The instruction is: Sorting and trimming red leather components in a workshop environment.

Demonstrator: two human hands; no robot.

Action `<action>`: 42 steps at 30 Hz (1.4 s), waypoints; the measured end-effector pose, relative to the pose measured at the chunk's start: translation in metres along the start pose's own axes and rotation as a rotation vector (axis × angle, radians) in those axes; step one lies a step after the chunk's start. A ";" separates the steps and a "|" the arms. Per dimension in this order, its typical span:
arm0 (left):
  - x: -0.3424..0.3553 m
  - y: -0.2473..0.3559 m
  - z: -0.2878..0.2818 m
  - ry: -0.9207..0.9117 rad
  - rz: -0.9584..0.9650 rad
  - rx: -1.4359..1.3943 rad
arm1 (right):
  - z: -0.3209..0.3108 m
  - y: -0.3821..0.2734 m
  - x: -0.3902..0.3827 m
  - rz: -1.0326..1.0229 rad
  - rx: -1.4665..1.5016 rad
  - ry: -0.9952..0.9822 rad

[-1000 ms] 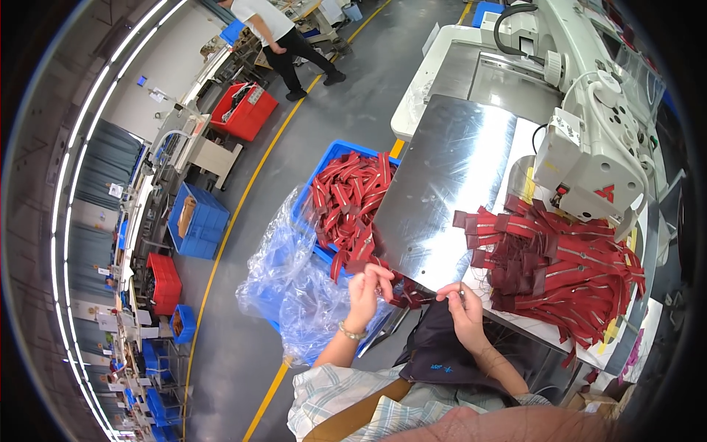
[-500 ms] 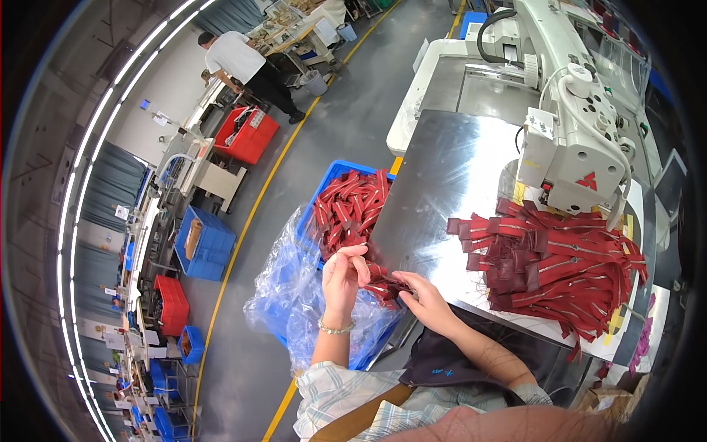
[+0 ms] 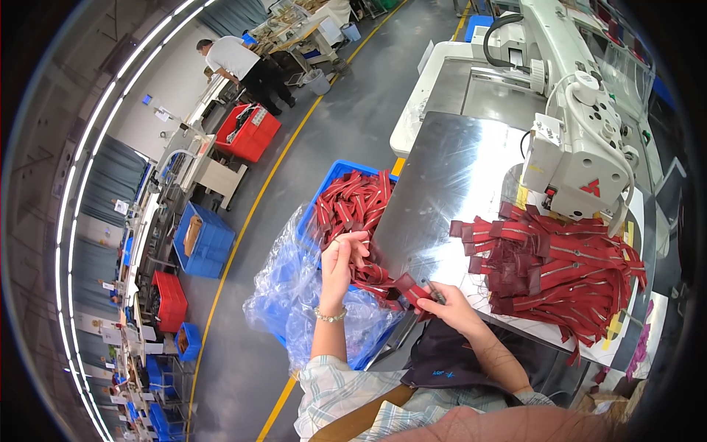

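My right hand (image 3: 453,311) is closed on the dark red tab of a red zipper (image 3: 407,287) near the table's front edge. A thin grey tool (image 3: 434,292) shows at its fingers, its kind unclear. To the left, my left hand (image 3: 340,267), with a beaded bracelet at the wrist, is raised with bent fingers. What it pinches, if anything, cannot be made out. Red zippers (image 3: 352,200) fill a blue crate (image 3: 322,193) just beyond that hand. A large pile of red zippers with dark red end tabs (image 3: 552,265) lies on the metal table (image 3: 423,199) to the right.
A white industrial sewing machine (image 3: 589,166) stands over the pile. Clear plastic bags (image 3: 302,309) hang on blue crates at my left. Across the aisle are red bins (image 3: 249,132), a blue crate (image 3: 206,239) and workbenches, with a person in a white shirt (image 3: 236,59) bending over one.
My right hand has moved right, away from the left, with the zipper's tab now showing in it along with the grey tool. My left hand has shifted slightly up.
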State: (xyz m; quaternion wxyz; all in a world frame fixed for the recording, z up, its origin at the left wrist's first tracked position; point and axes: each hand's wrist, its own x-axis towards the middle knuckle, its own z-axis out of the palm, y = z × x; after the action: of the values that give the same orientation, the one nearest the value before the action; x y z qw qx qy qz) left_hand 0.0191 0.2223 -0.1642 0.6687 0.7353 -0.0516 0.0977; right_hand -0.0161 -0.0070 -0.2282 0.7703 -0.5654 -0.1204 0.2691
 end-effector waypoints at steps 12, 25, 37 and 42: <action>-0.015 0.012 0.042 -0.471 -0.195 0.518 | -0.022 -0.037 -0.013 0.070 0.457 0.014; -0.024 0.029 0.088 -0.413 0.634 0.797 | -0.026 -0.021 -0.003 0.077 0.723 0.138; -0.018 0.014 0.084 -0.522 0.665 0.725 | -0.032 -0.028 -0.007 0.126 0.551 0.093; -0.020 0.002 0.082 -0.538 0.480 0.352 | -0.028 -0.022 -0.009 0.113 0.303 0.158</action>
State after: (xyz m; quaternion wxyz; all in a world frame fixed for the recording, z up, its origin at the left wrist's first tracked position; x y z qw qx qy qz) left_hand 0.0049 0.1391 -0.1737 0.4535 0.8050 -0.3774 0.0624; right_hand -0.0037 -0.0394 -0.2158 0.8374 -0.4680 0.0143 0.2818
